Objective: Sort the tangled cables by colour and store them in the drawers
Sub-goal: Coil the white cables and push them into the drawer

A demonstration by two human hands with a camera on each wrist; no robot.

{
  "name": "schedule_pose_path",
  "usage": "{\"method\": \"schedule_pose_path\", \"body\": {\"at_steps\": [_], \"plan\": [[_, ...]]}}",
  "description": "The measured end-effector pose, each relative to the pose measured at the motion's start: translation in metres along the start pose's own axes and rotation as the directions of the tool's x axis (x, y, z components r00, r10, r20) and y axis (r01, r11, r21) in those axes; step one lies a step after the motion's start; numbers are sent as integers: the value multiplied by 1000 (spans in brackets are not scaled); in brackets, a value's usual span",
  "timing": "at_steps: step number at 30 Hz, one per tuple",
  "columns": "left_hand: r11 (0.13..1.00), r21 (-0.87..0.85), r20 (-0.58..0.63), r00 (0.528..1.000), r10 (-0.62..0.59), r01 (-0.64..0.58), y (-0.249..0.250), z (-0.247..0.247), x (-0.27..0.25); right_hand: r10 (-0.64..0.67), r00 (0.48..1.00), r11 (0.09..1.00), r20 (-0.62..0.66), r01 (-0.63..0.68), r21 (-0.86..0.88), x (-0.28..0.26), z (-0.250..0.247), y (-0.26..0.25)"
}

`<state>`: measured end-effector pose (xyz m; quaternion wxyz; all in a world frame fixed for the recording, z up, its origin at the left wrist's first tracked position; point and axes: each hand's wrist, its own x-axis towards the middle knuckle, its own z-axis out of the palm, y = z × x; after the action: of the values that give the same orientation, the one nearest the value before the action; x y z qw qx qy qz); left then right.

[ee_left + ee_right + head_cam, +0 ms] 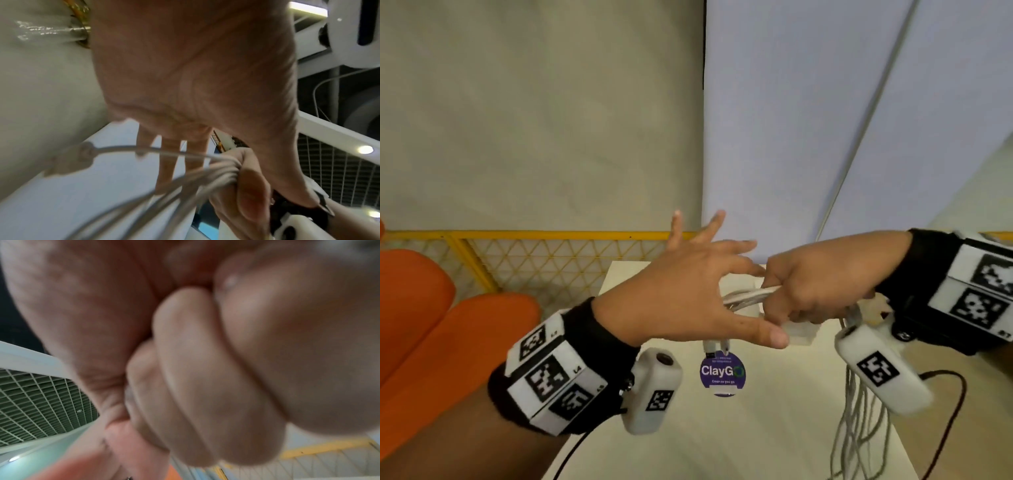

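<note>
In the head view my right hand (811, 294) is a fist gripping a bundle of white cables (748, 295). Their loops stick out to the left, and long strands (859, 435) hang off the table's right side. A USB plug (714, 350) dangles below the loops. My left hand (688, 284) hovers over the loops with fingers spread and straight, holding nothing. The left wrist view shows the open palm (195, 73) above the white cables (164, 183), with the right hand (246, 186) clenching them. In the right wrist view only the curled fingers (205, 369) show. A white box (799, 337) lies mostly hidden under the fist.
The white table (774, 428) carries a round purple ClayGo sticker (722, 371). A thin black cable (948, 380) loops at the right. Orange seats (431, 325) stand at the left, with a yellow mesh fence (551, 260) behind them. Grey and blue panels rise behind the table.
</note>
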<state>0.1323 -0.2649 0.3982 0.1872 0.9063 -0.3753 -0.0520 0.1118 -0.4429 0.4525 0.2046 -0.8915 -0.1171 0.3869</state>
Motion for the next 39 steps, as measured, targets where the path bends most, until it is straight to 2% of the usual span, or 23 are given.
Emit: {"method": "schedule_pose_path", "body": {"at_steps": [1,3,6,11,13,19,24,27,32,35,37,39], "plan": [[986,-165,38,999,-15,21,5,-4,2,-20,1000,999,-9,20,27,-5,-6,-3],[875,-484,12,1000,-14,18,12,-3,10,-66,997,993,-30,68,91,-15,-20,-7],[598,-802,-79,993,-85,-12,17,1,19,-124,982,958,-140,156,241,-27,-39,-5],[226,-972,-73,996,-46,-61,31,-7,25,-186,920,815,-345,340,469,-33,-48,9],[136,-989,-71,995,-76,-60,38,-6,29,-208,899,721,-386,407,560,-33,-45,12],[206,-969,-180,958,-223,-134,70,8,37,-150,865,478,-479,487,731,-30,-38,25],[279,-939,-295,888,-353,-201,95,17,49,-62,839,248,-541,538,806,-27,-37,33],[364,-902,-370,851,-373,-233,105,18,55,-26,815,144,-579,576,805,-28,-36,35],[587,-785,-490,781,-388,-200,104,28,64,13,809,30,-587,587,809,-21,-33,36],[672,-721,-535,752,-385,-169,103,32,63,13,801,39,-598,598,801,-20,-33,35],[695,-707,-522,759,-389,-130,99,29,62,0,796,47,-605,604,795,-20,-33,33],[698,-710,-470,803,-366,-97,94,24,60,2,800,49,-600,599,799,-19,-33,30]]}}
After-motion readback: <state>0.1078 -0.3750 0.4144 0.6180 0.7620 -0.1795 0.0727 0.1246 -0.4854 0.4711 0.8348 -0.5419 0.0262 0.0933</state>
